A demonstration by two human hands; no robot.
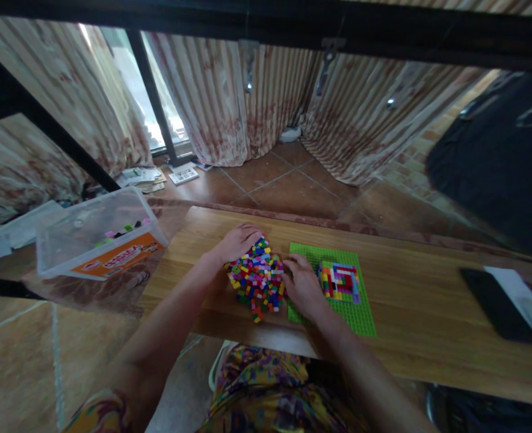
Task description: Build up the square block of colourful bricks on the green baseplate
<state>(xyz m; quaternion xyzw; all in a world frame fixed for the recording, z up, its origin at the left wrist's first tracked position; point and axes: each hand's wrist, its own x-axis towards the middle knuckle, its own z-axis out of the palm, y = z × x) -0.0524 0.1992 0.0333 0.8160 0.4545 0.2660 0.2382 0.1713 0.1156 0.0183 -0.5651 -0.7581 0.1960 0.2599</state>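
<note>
Green board [358, 319], partly blocked by our right hand [303, 285], has the brick heap [257, 278] at its left, touching our left hand [242, 242]; whether either grip holds bricks, we cannot tell. Farther left stands a box [117, 257]; right, a black pad [496, 304].

Left hand [242, 242]: just left of frame centre, palm down. Right hand [303, 285]: right of centre, fingers bent. Left forearm [176, 316] and right forearm [354, 349]: converging from lower frame
</note>
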